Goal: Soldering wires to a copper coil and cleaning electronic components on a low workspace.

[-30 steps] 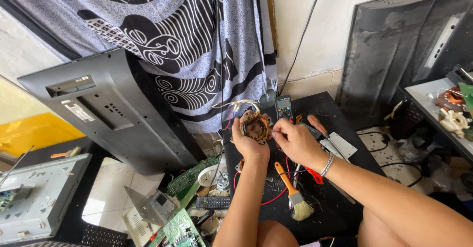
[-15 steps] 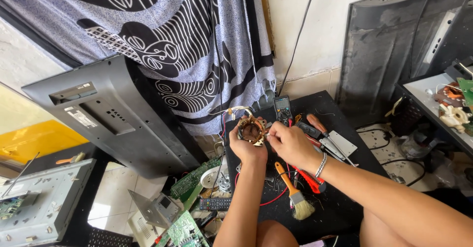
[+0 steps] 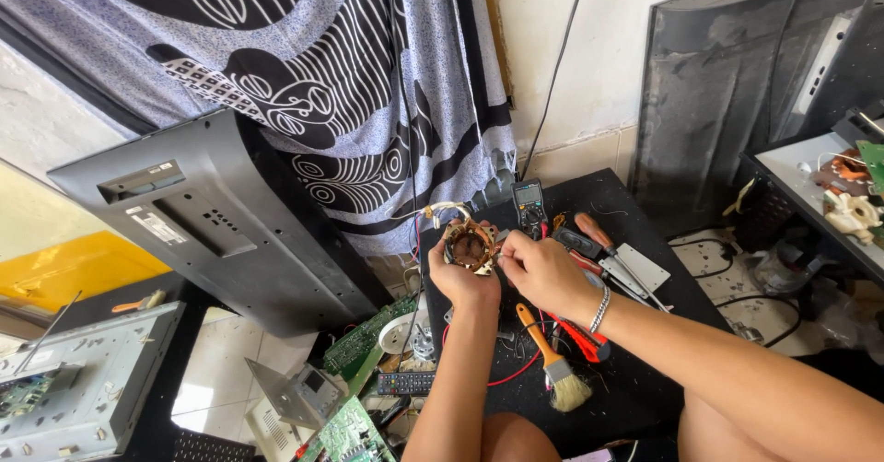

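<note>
My left hand (image 3: 458, 278) grips a round copper-wound motor stator (image 3: 471, 245) and holds it up over the black work board (image 3: 635, 379). Thin white and red leads loop off the stator's top. My right hand (image 3: 541, 271), with a bead bracelet on its wrist, pinches at the stator's right edge with its fingertips. Just behind the hands lies a dark multimeter (image 3: 529, 205).
A paintbrush with an orange handle (image 3: 552, 361), red pliers (image 3: 582, 338), an orange-handled screwdriver (image 3: 599, 235) and a grey metal plate (image 3: 635, 269) lie on the board. A flat-screen back panel (image 3: 212, 232) leans at left; circuit boards (image 3: 359, 338) litter the floor. Another screen (image 3: 727, 93) stands at right.
Both hands with the stator have stayed together over the board; the view has shifted slightly, and my right fingers have moved closer onto the stator's edge.
</note>
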